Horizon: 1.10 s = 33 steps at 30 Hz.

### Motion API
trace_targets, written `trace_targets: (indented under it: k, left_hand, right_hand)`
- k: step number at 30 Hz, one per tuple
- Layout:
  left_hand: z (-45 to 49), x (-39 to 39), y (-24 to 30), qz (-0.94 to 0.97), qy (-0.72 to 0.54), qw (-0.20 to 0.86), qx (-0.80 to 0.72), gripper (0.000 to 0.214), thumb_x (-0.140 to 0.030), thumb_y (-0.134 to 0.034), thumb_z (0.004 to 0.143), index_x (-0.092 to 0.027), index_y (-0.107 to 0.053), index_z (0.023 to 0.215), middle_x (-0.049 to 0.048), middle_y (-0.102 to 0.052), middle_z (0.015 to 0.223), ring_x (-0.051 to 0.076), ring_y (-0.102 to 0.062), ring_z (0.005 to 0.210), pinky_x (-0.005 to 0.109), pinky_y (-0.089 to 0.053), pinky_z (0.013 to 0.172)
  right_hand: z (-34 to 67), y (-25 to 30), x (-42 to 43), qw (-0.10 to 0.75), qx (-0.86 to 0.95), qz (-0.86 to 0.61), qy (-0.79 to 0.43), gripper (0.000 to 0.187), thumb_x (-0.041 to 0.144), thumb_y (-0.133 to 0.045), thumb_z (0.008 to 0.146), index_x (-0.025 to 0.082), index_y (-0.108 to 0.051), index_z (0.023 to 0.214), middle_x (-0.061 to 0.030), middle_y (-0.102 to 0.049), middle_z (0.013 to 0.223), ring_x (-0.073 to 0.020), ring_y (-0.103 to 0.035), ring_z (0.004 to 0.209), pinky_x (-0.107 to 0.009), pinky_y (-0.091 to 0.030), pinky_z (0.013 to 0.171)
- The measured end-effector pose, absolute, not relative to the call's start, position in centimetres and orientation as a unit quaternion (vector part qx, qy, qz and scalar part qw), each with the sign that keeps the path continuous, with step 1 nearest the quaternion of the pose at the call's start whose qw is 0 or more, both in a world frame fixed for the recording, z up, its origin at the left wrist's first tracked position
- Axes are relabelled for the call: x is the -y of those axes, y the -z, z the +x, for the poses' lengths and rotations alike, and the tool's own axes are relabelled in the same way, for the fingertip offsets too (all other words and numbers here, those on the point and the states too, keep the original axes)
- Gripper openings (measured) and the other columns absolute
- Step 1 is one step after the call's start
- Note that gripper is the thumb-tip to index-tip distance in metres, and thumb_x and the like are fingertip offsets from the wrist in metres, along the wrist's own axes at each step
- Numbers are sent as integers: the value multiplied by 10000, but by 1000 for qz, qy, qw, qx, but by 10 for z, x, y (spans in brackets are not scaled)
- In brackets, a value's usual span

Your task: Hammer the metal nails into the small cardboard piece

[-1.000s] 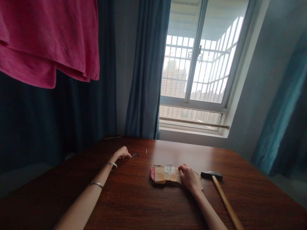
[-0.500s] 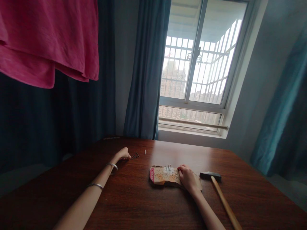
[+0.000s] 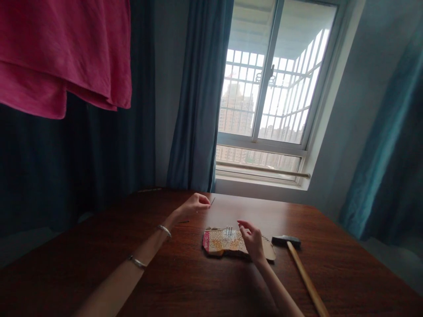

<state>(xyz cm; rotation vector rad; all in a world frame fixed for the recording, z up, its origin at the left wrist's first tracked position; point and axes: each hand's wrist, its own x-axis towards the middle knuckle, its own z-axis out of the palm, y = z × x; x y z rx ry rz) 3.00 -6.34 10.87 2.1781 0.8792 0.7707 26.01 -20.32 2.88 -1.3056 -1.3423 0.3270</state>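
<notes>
While left hand [image 3: 195, 203] grips a nail [image 3: 213, 201] beyond the board [image 3: 215, 240], right hand [image 3: 254, 243] hovers over board, grip loosely parted. Hammer [image 3: 302, 270]: right of board.

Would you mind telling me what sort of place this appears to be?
Probably a room in a home, perhaps in a high-rise flat: there are blue curtains, a barred window with tall buildings outside, and a pink cloth hanging above a wooden table.
</notes>
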Motion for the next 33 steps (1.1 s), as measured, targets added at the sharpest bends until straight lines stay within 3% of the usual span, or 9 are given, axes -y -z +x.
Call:
trace_targets:
  k: [5, 14, 19, 24, 28, 33]
  left_hand:
    - [80, 110, -97, 857, -276, 366, -235, 252, -320, -594, 667, -88, -656, 741, 44, -638, 667, 127, -545, 619, 202, -399, 547]
    - [99, 125, -66, 874, -277, 336, -215, 180, -272, -596, 673, -109, -659, 713, 36, -622, 648, 112, -525, 593, 195, -391, 528]
    - [101, 121, -65, 860, -319, 322, -234, 210, -297, -571, 692, -133, -651, 795, 43, -626, 750, 123, -541, 664, 218, -427, 609]
    - [107, 106, -41, 783, -375, 409, -282, 336, -200, -518, 659, -132, -594, 979, 68, -616, 864, 164, -564, 798, 264, -452, 683]
    - [113, 98, -18, 721, -378, 504, -289, 426, -166, -485, 627, -123, -547, 1046, 79, -600, 881, 168, -565, 821, 268, -452, 679]
    - [115, 94, -9, 702, -376, 532, -287, 464, -133, -492, 575, -124, -541, 1036, 73, -588, 852, 153, -559, 765, 248, -450, 631]
  right_hand:
    - [250, -37, 207, 619, 541, -500, -272, 362, 440, -563, 722, 163, -667, 932, -60, -662, 745, -179, -584, 658, -250, -467, 488]
    - [248, -38, 209, 613, 554, -484, -289, 310, 435, -613, 684, 165, -687, 815, -42, -673, 716, -159, -578, 619, -224, -444, 460]
    - [259, -34, 199, 616, 549, -511, -243, 335, 445, -580, 708, 152, -686, 831, -65, -683, 752, -180, -595, 650, -248, -461, 491]
    - [274, -14, 183, 564, 579, -569, -152, 293, 420, -570, 707, 180, -705, 808, -72, -699, 784, -207, -627, 710, -326, -487, 689]
    - [275, -1, 174, 545, 594, -573, -147, 272, 393, -558, 713, 189, -706, 815, -65, -703, 789, -208, -628, 696, -327, -491, 675]
    - [272, 5, 169, 531, 609, -570, -147, 239, 357, -561, 712, 198, -708, 811, -53, -704, 786, -198, -626, 695, -310, -488, 674]
